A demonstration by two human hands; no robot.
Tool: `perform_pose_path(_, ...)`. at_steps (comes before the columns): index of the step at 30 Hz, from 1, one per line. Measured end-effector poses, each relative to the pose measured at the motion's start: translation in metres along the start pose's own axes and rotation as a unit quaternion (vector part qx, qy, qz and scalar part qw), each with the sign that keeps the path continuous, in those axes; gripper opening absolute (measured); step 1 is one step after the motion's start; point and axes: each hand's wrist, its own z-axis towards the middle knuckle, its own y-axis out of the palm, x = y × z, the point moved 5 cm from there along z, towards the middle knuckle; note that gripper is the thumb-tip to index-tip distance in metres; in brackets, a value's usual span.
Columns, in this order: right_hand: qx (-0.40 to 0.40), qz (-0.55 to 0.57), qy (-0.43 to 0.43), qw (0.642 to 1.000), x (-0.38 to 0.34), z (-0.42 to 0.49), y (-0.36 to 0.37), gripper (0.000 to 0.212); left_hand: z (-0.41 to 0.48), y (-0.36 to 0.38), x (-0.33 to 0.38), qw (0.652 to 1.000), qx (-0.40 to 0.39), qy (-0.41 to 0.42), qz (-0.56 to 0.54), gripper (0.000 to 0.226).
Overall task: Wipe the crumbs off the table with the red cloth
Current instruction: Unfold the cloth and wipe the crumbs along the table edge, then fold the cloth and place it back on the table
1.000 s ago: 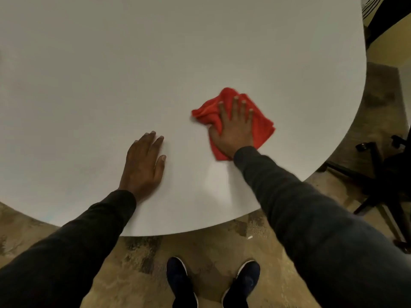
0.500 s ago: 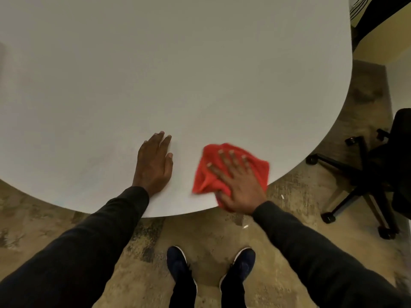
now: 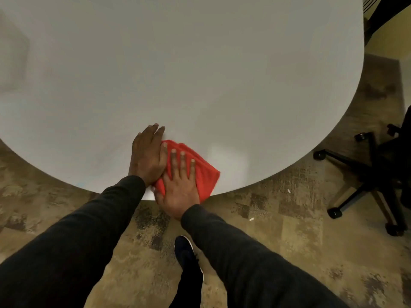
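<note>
Both our hands lie flat at the near edge of the desk [image 3: 200, 74]. Our right hand [image 3: 180, 185] presses palm-down on the cloth [image 3: 206, 174], fingers spread and straight, gripping nothing; its heel hangs past the rim. Our left hand [image 3: 148, 156] rests open on the bare top, fingers together, its thumb side touching the cloth's left edge.

Half a second ago the cloth sat apart from our left hand, to its right; now we have swept it leftward until it meets that hand. A second ago it was farther up the desk, well away from the rim. Our left hand has stayed planted in much the same place throughout. The cloth now lies bunched at the rim, its near corner just over the edge.

We see no crumbs on the white top; they may be too small to tell. We find no writing or labels anywhere. A chair [image 3: 382, 174] stands on the floor [image 3: 289, 241] to our right, and one shoe [image 3: 185, 252] shows below.
</note>
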Motion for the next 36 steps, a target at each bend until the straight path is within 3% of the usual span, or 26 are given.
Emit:
perform_pose_path(4,-0.072,-0.035,-0.211,0.974,0.022,-0.024,0.0,0.065,-0.007,0.002,0.005,1.0,-0.017,0.012,0.013,0.056)
perform_pose_path(8,-0.093,-0.016,-0.26,0.961,0.078,-0.052,-0.02,0.064,-0.017,0.012,0.034,0.999,-0.036,0.022,0.003,0.057)
perform_pose_path(11,-0.095,-0.006,-0.196,0.976,0.135,-0.075,-0.04,0.063,-0.028,0.025,0.061,0.998,-0.06,0.038,-0.005,0.059)
perform_pose_path(14,-0.051,0.046,-0.057,0.996,0.189,-0.098,-0.066,0.061,-0.038,0.037,0.088,0.997,-0.063,0.041,-0.022,0.059)
perform_pose_path(17,0.018,0.162,0.064,0.985,0.213,-0.12,-0.088,0.055,-0.049,0.051,0.121,0.995,-0.078,0.059,-0.026,0.06)
perform_pose_path(19,0.056,0.303,0.162,0.937,0.221,-0.135,-0.094,0.046,-0.055,0.06,0.151,0.989,-0.106,0.098,-0.017,0.06)
perform_pose_path(22,0.09,0.546,0.304,0.776,0.224,-0.157,-0.097,0.028,-0.066,0.07,0.197,0.973,-0.179,0.134,-0.057,0.061)
perform_pose_path(23,0.1,0.596,0.32,0.73,0.225,-0.161,-0.098,0.025,-0.07,0.072,0.213,0.964,-0.218,0.122,-0.089,0.064)
perform_pose_path(25,0.114,0.653,0.333,0.671,0.229,-0.166,-0.101,0.031,-0.077,0.077,0.24,0.932,-0.302,0.057,-0.193,0.073)
perform_pose_path(27,0.117,0.684,0.336,0.637,0.231,-0.167,-0.104,0.048,-0.08,0.078,0.264,0.887,-0.342,-0.018,-0.31,0.078)
perform_pose_path(30,0.089,0.727,0.332,0.595,0.229,-0.169,-0.116,0.076,-0.076,0.071,0.292,0.845,-0.35,-0.075,-0.398,0.066)
perform_pose_path(33,0.067,0.756,0.309,0.573,0.236,-0.169,-0.135,0.093,-0.07,0.06,0.307,0.84,-0.346,-0.08,-0.411,0.041)
perform_pose_path(36,0.069,0.785,0.252,0.561,0.254,-0.17,-0.16,0.096,-0.057,0.051,0.318,0.852,-0.322,-0.088,-0.403,0.021)
